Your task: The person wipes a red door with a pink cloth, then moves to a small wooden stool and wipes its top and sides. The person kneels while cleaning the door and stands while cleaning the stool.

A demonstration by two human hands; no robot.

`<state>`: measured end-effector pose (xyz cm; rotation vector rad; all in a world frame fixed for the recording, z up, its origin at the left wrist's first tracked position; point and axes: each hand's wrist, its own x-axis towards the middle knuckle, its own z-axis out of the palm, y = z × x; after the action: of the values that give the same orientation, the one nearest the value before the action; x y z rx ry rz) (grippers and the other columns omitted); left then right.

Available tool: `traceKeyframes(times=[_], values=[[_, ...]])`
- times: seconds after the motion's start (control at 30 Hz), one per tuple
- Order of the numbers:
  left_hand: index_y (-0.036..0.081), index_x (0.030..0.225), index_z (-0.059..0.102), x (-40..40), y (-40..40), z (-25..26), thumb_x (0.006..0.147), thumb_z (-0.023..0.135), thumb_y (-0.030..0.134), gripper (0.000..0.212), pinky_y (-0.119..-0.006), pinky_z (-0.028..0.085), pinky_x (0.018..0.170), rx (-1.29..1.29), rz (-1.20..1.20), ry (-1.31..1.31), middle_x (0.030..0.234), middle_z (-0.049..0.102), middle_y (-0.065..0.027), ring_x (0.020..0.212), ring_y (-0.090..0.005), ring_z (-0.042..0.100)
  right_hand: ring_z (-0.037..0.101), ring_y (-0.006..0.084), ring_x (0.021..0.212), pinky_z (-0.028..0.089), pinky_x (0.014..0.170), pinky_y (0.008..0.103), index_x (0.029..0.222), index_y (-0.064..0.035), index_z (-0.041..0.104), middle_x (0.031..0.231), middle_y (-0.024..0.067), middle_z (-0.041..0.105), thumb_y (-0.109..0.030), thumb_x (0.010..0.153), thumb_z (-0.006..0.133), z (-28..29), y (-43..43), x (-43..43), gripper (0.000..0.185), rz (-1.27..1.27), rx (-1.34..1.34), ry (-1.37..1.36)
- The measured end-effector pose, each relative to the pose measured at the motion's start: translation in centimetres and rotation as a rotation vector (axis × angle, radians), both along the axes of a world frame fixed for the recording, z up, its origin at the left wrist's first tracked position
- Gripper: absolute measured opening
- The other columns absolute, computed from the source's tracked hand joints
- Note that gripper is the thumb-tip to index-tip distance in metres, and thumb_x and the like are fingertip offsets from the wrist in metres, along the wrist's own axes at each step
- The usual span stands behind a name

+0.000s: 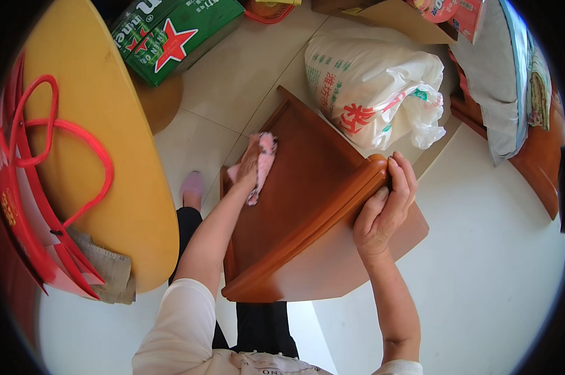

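Observation:
A reddish-brown wooden piece of furniture, with a recessed panel and a thick moulded edge, stands tilted in front of my body. My left hand holds a pink cloth with a dark patterned border against the far left part of the panel. The cloth hides part of that hand's fingers. At the right end of the moulded edge, my right hand grips the rounded corner, its fingers over the far side and its thumb on the near side. A smooth, paler wooden face slopes down below that edge.
On the left, a yellow tabletop bears a red paper bag with rope handles and a folded grey cloth. Beyond are a green Heineken carton and a full white plastic sack. Grey-blue fabric lies at right.

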<state>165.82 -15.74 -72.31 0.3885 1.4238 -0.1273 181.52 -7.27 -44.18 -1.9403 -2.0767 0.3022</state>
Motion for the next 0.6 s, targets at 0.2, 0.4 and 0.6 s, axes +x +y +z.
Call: traceKeyframes(times=[0.2, 0.4, 0.6], values=[[0.012, 0.152, 0.017, -4.5, -11.6, 1.1, 0.096, 0.026, 0.055, 0.071, -0.035, 0.021, 0.114, 0.193, -0.051, 0.121, 0.155, 0.026, -0.0119, 0.140, -0.0297, 0.027, 0.051, 0.0308, 0.111, 0.041, 0.097, 0.0367, 0.121, 0.0041, 0.053, 0.129, 0.0210, 0.052, 0.008, 0.081, 0.043, 0.3, 0.1, -0.6, 0.042, 0.001, 0.011, 0.000], [0.017, 0.154, 0.008, -2.3, -8.2, 2.4, 0.093, 0.024, 0.063, 0.078, -0.042, 0.023, 0.115, 0.021, -0.038, 0.024, 0.157, 0.022, -0.0120, 0.140, -0.0392, 0.025, 0.052, 0.0311, 0.111, 0.040, 0.098, 0.0378, 0.122, 0.0031, 0.053, 0.128, 0.0208, 0.052, 0.005, 0.084, 0.042, 0.1, -0.7, 0.6, 0.040, -0.034, 0.009, -0.027], [0.011, 0.153, 0.014, -1.9, -2.5, 0.9, 0.095, 0.029, 0.052, 0.073, -0.038, 0.019, 0.117, 0.148, -0.273, 0.054, 0.158, 0.018, -0.0148, 0.145, -0.0312, 0.019, 0.052, 0.0323, 0.115, 0.040, 0.100, 0.0391, 0.124, 0.0020, 0.051, 0.128, 0.0210, 0.052, 0.003, 0.086, 0.040, 0.0, -0.3, 0.4, 0.039, 0.012, -0.002, -0.033]])
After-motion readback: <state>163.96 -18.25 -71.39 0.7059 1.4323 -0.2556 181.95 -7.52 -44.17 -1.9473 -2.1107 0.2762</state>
